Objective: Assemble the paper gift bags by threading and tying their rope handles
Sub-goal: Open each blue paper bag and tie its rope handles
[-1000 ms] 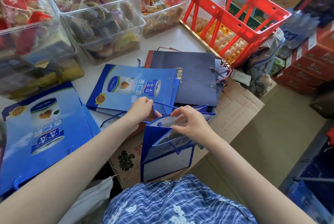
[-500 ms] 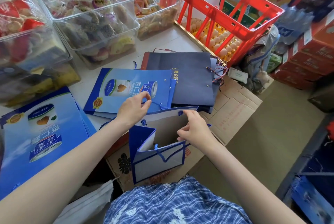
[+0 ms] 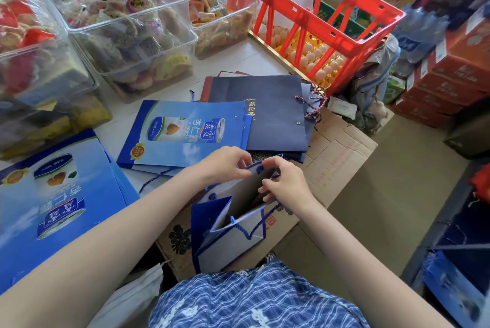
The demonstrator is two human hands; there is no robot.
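A blue paper gift bag (image 3: 228,237) stands open on my lap, its mouth facing up. A blue rope handle (image 3: 248,232) hangs across its near panel. My left hand (image 3: 225,163) pinches the top edge of the far panel beside a rope end at a hole (image 3: 259,168). My right hand (image 3: 285,182) grips the same edge from the right, fingers curled over the rim into the bag. A flat light-blue bag (image 3: 185,131) lies on the table behind my hands, with a loose blue rope (image 3: 156,179) under it.
A stack of flat blue bags (image 3: 53,195) lies at the left. Dark navy bags (image 3: 273,113) with twisted cords lie by a red crate (image 3: 313,17) of eggs. Clear snack bins (image 3: 127,36) fill the back left. A cardboard box (image 3: 336,158) sits below the table edge.
The bag's mouth has opened wider. Both hands came closer together at the far panel's top edge, the right hand rising from inside the bag to the rim.
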